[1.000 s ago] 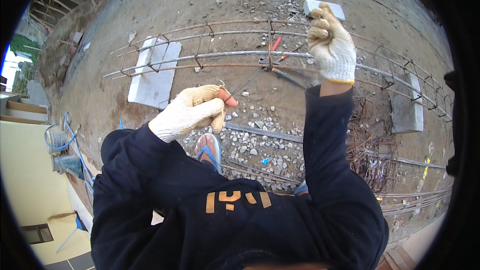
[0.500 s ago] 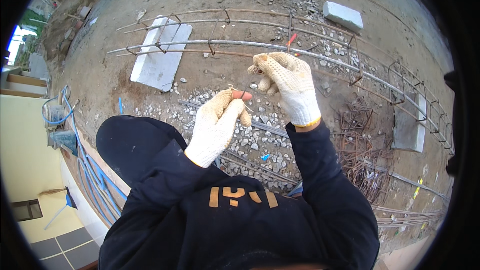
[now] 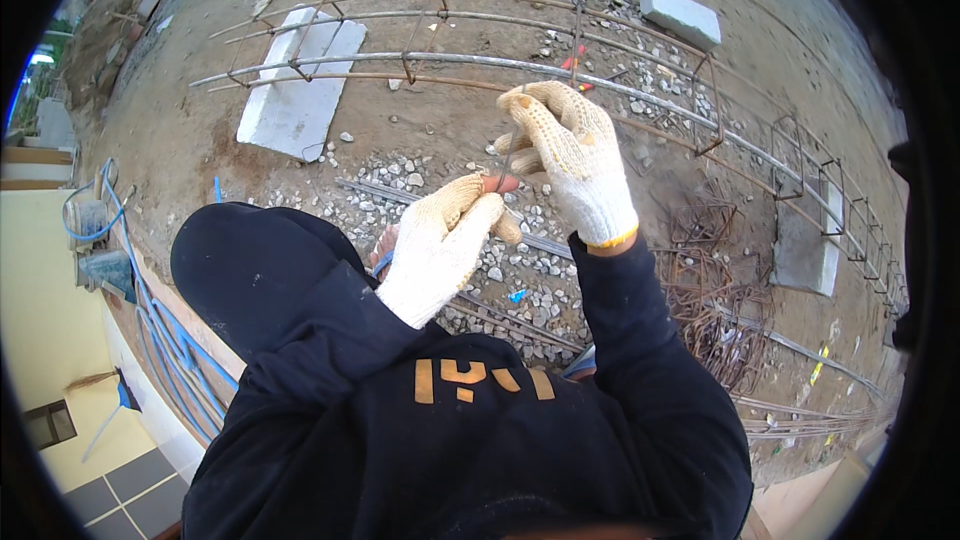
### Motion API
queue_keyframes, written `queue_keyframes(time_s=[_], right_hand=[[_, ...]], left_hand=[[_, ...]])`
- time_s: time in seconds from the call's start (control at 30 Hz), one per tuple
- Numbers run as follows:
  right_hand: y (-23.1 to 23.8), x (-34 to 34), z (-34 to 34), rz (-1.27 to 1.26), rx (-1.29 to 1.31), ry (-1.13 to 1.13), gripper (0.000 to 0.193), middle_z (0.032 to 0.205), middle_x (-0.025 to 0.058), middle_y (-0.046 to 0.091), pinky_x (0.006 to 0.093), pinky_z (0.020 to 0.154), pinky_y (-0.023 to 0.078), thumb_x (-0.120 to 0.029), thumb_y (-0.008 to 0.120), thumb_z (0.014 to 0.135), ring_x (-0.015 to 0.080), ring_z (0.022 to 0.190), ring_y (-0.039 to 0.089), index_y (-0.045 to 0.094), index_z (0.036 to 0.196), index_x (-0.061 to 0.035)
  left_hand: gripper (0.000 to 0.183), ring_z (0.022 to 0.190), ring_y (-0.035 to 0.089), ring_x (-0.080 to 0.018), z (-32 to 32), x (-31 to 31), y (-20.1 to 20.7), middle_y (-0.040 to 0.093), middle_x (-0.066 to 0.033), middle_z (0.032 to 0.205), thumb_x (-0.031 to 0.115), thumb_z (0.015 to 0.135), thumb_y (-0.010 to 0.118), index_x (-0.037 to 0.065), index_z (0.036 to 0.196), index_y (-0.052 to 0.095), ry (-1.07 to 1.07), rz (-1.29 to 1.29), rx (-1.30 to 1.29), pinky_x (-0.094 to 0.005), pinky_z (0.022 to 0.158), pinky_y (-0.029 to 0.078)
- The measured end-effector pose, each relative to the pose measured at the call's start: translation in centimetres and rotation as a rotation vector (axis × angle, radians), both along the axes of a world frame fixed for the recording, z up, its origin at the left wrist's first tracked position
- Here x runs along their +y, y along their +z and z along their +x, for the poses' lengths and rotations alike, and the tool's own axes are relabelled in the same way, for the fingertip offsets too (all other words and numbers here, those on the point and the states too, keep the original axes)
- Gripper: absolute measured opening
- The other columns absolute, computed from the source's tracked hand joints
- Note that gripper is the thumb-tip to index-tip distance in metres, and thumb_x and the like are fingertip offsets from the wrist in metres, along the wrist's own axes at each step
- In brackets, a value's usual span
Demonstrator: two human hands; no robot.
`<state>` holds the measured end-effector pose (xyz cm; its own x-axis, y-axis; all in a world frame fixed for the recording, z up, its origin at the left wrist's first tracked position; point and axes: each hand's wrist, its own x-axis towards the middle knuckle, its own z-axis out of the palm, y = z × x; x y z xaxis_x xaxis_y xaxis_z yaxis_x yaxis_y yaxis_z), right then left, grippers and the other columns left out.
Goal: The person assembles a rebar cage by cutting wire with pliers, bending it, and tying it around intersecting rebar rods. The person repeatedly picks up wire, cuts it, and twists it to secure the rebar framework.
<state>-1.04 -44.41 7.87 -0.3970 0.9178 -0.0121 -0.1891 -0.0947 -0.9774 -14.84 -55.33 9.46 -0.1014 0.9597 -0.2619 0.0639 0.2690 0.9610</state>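
A short piece of thin wire (image 3: pixel 508 156) stands between my gloved hands. My left hand (image 3: pixel 440 250), in a white and tan knitted glove, pinches its lower end; a bare fingertip pokes out of this glove. My right hand (image 3: pixel 575 160), gloved alike, is a little higher and to the right, its fingers curled round the wire's upper part. Beyond both hands lies a long rebar cage (image 3: pixel 450 83) of rods and square stirrups. A tool with red handles (image 3: pixel 572 60) lies beside the cage, just past my right hand; its kind is hard to make out.
Concrete blocks (image 3: pixel 300 105) sit under the cage at left and right (image 3: pixel 812 240), and another block (image 3: pixel 680 17) lies behind it. Loose rusty stirrups (image 3: pixel 715 340) are heaped to the right. Gravel (image 3: pixel 500 285) and loose rods cover the ground before me. Blue hoses (image 3: pixel 165 330) run along the left.
My hands have come closer together, and the wire now stands more upright between them. The surroundings have shifted slightly up and left in view.
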Motion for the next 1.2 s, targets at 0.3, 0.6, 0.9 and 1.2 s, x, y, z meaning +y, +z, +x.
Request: queue_keyframes(time_s=[0.3, 0.6, 0.9, 1.2], right_hand=[[-1.5, -0.3, -1.9, -0.158, 0.318, -0.211, 0.062, 0.093, 0.0105, 0.067, 0.0257, 0.054, 0.053, -0.011, 0.071, 0.091, 0.0174, 0.070, 0.068, 0.042, 0.142, 0.0078], [-2.9, -0.5, -1.5, -0.373, 0.478, -0.216, 0.026, 0.096, 0.0091, 0.070, 0.0236, 0.058, 0.053, -0.019, 0.071, 0.093, 0.0151, 0.075, 0.069, 0.063, 0.111, -0.0013], [-3.1, -0.3, -1.0, -0.479, 0.597, -0.014, 0.030, 0.104, 0.0144, 0.069, 0.0286, 0.064, 0.055, -0.018, 0.065, 0.097, 0.0192, 0.080, 0.067, 0.061, 0.119, 0.0008], [-3.8, -0.4, -0.9, -0.423, 0.643, 0.074, 0.031, 0.104, 0.0122, 0.068, 0.0295, 0.068, 0.054, -0.019, 0.064, 0.097, 0.0182, 0.085, 0.065, 0.062, 0.121, 0.0005]], left_hand=[[0.028, 0.057, 0.050, -0.0042, 1.1, 0.4, -0.4, 0.067, -0.0019, 0.071, 0.014, 0.101, 0.053, -0.004, 0.120, 0.064, 0.117, 0.116, 0.133, -0.0206, 0.056, 0.039], [0.024, 0.063, 0.060, -0.0082, 1.1, 1.0, -1.2, 0.065, -0.0048, 0.068, 0.012, 0.101, 0.053, -0.004, 0.114, 0.067, 0.154, 0.154, 0.266, -0.0241, 0.063, 0.047], [0.022, 0.064, 0.064, -0.0076, 1.2, 1.1, -1.6, 0.069, -0.0044, 0.076, 0.011, 0.100, 0.056, 0.000, 0.114, 0.068, 0.172, 0.188, 0.170, -0.0242, 0.062, 0.050], [0.022, 0.064, 0.061, -0.0094, 1.1, 1.0, -1.6, 0.070, -0.0092, 0.094, 0.007, 0.100, 0.052, -0.006, 0.115, 0.064, 0.163, 0.179, 0.152, -0.0238, 0.064, 0.048]])
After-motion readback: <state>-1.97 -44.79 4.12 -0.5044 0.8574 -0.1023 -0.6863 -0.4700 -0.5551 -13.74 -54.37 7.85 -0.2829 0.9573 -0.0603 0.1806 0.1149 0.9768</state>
